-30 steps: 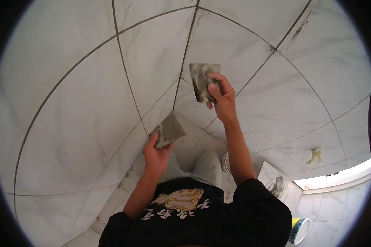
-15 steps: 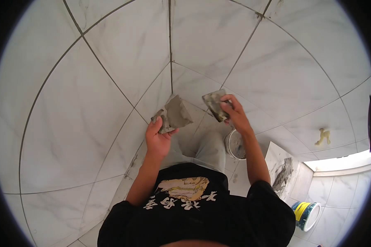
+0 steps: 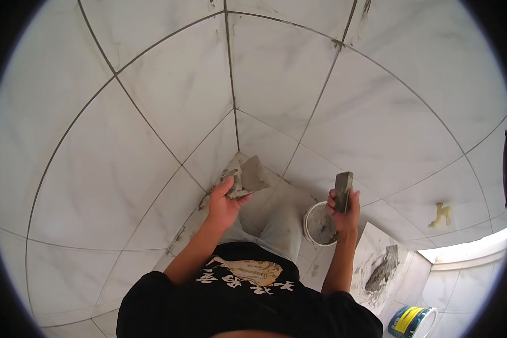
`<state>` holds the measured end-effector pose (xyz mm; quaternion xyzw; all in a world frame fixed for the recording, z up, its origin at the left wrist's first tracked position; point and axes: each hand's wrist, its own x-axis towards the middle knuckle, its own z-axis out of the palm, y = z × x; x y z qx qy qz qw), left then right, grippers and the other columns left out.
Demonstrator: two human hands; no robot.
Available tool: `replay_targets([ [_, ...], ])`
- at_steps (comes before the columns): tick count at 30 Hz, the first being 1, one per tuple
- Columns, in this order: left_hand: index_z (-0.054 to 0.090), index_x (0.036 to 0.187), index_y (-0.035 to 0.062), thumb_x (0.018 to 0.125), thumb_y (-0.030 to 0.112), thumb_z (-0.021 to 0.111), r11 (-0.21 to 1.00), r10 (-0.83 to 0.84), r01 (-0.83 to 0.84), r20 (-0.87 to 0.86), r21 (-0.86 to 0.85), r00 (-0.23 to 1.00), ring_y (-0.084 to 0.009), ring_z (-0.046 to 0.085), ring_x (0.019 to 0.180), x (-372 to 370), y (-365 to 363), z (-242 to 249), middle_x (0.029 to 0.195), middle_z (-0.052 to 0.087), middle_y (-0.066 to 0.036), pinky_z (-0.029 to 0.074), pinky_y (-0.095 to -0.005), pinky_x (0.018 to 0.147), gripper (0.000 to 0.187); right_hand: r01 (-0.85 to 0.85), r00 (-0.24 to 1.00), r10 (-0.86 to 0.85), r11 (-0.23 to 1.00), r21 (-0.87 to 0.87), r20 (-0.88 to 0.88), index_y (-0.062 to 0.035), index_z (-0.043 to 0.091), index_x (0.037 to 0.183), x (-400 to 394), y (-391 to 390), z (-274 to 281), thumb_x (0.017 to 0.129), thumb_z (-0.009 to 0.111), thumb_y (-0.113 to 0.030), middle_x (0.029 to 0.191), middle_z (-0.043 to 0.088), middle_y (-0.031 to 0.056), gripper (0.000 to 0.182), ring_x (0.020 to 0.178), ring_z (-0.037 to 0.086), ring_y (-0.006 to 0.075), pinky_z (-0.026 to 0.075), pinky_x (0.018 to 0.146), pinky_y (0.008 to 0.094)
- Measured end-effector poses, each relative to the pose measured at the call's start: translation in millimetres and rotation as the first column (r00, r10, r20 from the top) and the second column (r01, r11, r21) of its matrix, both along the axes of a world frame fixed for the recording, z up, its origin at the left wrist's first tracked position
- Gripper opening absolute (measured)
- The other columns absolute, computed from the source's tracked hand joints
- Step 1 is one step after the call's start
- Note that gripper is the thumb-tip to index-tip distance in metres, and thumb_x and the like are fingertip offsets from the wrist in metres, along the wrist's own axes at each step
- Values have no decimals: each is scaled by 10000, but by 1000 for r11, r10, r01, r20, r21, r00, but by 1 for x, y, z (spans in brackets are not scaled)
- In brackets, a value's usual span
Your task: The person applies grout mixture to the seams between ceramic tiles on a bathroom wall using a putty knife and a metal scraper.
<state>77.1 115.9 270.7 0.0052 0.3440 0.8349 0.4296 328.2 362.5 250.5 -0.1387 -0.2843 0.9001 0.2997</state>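
Note:
My left hand (image 3: 224, 211) is closed around the edge of a flat, pale plate (image 3: 265, 190) that looks like a tile offcut. Smooth grey grout (image 3: 254, 173) covers much of its upper face, with rougher smears near my thumb. My right hand (image 3: 346, 215) grips a grey, grout-stained rubber float (image 3: 343, 188), which stands upright with its narrow side toward me. Just left of that hand is a round white bucket (image 3: 306, 226), grey residue inside it. The float and the plate are well apart.
White marbled wall tiles (image 3: 169, 124) with dark joints meet at a corner ahead. To the right lies a pale board (image 3: 369, 239) carrying a grey mortar heap (image 3: 384, 267). A blue-and-yellow tub (image 3: 407, 320) stands at lower right. A yellowish fitting (image 3: 441, 215) sticks out of the right wall.
My right hand has moved right and down, away from the plate, and the float has turned upright beside the bucket. The left hand with the plate sits slightly lower and further right.

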Motion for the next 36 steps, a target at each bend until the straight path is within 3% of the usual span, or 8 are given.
replay_targets([
  [3,615,1206,57,986,254,580,999,14,-13,-42,34,999,-206,682,1006,6,14,11,1147,693,-64,587,-408,844,297,-63,998,59,986,154,33,-93,534,1239,4,-7,-11,900,628,-314,1012,589,112,416,781,539,200,461,660,331],
  [5,597,1238,54,982,259,590,999,26,-24,-51,26,998,-209,677,1023,3,21,10,1165,688,-61,575,-424,870,328,8,1000,-8,999,42,-9,-32,545,1262,-2,-19,-25,917,560,-473,1104,624,188,560,834,591,245,473,657,364],
  [9,489,1384,52,998,246,587,996,32,-8,-273,89,961,-226,614,1171,14,39,49,1305,609,-84,534,-432,969,443,-223,974,218,970,-95,-60,28,451,1390,-18,-56,28,972,394,-593,1279,564,320,751,895,637,315,503,568,376],
  [15,323,1510,73,997,289,602,981,54,40,-467,189,883,-258,493,1330,26,58,51,1457,480,-94,435,-467,1096,623,-478,873,401,817,-323,-277,-6,439,1413,-35,-87,61,1004,286,-632,1146,588,308,763,674,591,279,451,423,337],
  [20,303,1522,84,984,254,626,930,62,127,-487,345,871,-251,469,1346,43,69,46,1457,483,-90,391,-475,1127,650,-462,883,372,797,-388,-287,-34,445,1416,-43,-83,78,1006,276,-624,1079,591,285,738,623,548,239,439,424,318],
  [23,426,1451,55,988,222,627,943,100,160,-706,293,701,-293,536,1293,34,67,37,1369,567,-169,363,-461,1148,532,-475,874,372,792,-384,-312,-40,448,1416,-40,-78,87,1003,279,-624,1060,587,283,735,587,537,229,422,407,297],
  [25,539,1337,65,955,184,663,914,184,292,-928,283,323,-364,528,1309,28,69,57,1336,597,-231,314,-527,1165,419,-473,872,366,801,-366,-326,-41,449,1416,-35,-76,91,1001,282,-625,1050,583,285,736,565,532,227,409,392,286],
  [36,590,1240,94,891,-18,641,908,230,336,-968,251,100,-448,534,1291,19,52,71,1342,586,-267,328,-594,1136,370,-569,796,430,771,-285,-426,-53,474,1393,-20,-78,108,980,323,-638,981,601,332,732,491,530,270,364,321,293],
])
